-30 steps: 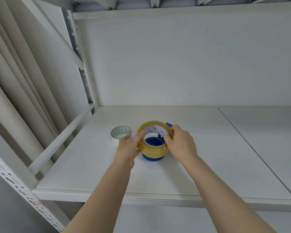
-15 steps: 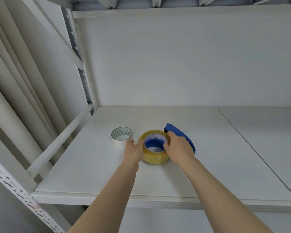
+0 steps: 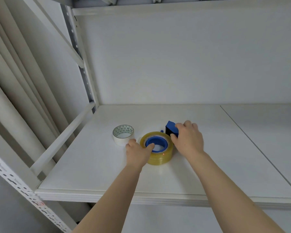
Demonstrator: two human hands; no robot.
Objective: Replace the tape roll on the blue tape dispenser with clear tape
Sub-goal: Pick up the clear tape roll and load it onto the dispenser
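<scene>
A yellowish clear tape roll (image 3: pixel 160 158) lies flat on the white shelf (image 3: pixel 94 174), seated around the blue hub (image 3: pixel 156 144) of the blue tape dispenser. The dispenser's blue handle (image 3: pixel 171 129) sticks out behind the roll to the right. My left hand (image 3: pixel 138 151) presses on the roll's left side, thumb on the hub's rim. My right hand (image 3: pixel 188 139) grips the handle from above and hides most of it. A smaller white tape roll (image 3: pixel 123 135) with a triangle-patterned core stands left of the yellowish roll, near my left hand.
White metal rack posts and a diagonal rail (image 3: pixel 62 140) border the shelf's left side. A seam (image 3: pixel 252 143) splits the shelf into two panels on the right. The white back wall (image 3: pixel 175 64) stands behind.
The roll went from tilted above the hub to lying flat around it. My right hand slid back onto the blue handle. My left thumb now rests on the hub.
</scene>
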